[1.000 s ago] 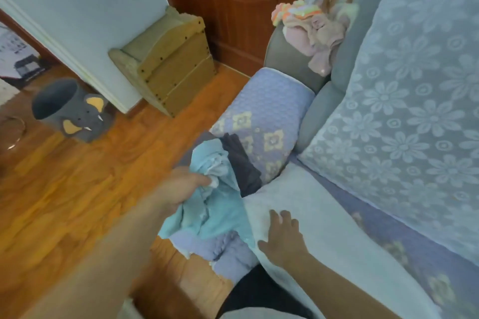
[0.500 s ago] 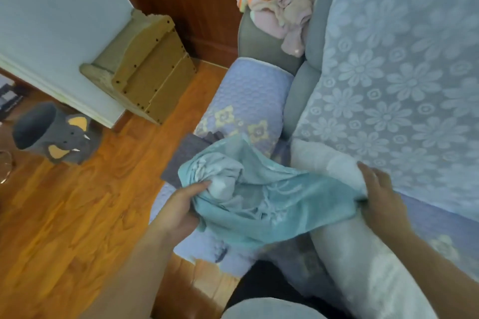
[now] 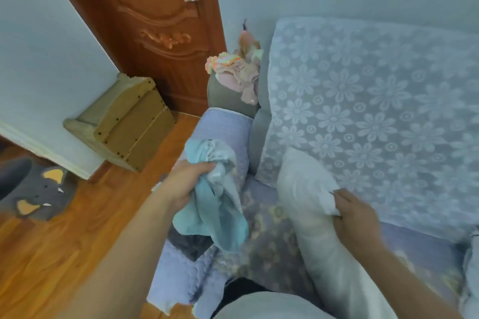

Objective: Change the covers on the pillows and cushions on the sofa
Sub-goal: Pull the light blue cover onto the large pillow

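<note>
My left hand grips a bunched light-blue pillow cover, which hangs down over the sofa's seat. My right hand pinches the side of a bare white pillow that lies lengthwise on the seat, its far end against the backrest. The sofa has a lilac quilted seat cover and a white lace floral throw over the backrest. A dark grey cloth lies on the seat under the blue cover.
Pink and yellow clothes are piled on the grey armrest. A small wooden step stool stands by the wall before a brown door. A grey elephant-shaped basket sits on the wooden floor at left.
The blue cover has come away from the pillow and now hangs from my left hand alone. My right hand has shifted down to the pillow's side. The view has tilted up.
</note>
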The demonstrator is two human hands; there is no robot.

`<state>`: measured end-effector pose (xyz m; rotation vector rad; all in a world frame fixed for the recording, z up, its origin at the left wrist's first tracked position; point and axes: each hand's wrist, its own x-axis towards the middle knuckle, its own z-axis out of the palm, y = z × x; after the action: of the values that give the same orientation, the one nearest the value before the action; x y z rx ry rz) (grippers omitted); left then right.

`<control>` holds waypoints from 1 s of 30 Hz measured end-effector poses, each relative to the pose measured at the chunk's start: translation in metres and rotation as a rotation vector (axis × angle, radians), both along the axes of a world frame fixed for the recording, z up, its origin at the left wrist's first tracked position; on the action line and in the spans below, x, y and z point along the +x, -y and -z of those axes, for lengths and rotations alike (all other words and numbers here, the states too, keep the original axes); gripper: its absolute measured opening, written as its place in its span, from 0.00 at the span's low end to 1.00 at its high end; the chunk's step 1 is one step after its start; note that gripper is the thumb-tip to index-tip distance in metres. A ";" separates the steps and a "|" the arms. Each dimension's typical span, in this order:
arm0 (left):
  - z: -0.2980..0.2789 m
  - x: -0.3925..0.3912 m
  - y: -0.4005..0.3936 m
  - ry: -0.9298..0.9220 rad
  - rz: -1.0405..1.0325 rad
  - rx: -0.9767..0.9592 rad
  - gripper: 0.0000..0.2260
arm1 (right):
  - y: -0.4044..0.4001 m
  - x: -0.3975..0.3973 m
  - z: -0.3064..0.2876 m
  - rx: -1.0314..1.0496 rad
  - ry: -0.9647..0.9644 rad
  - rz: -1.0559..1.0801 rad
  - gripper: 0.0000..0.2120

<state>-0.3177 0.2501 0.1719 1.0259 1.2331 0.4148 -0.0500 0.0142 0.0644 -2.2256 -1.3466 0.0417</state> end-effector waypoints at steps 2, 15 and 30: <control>-0.001 0.019 0.022 0.002 0.109 0.008 0.10 | -0.014 -0.015 -0.033 -0.004 0.085 -0.057 0.05; 0.037 0.049 0.110 -0.162 0.436 0.254 0.11 | -0.022 -0.076 0.005 -0.288 0.149 -0.268 0.23; 0.079 0.011 0.123 0.248 0.098 -0.265 0.19 | -0.002 -0.088 0.026 -0.132 0.026 -0.308 0.09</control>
<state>-0.3070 0.1276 0.0931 0.7786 0.9813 0.2837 -0.1378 0.0166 0.0379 -2.1081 -1.7344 0.2189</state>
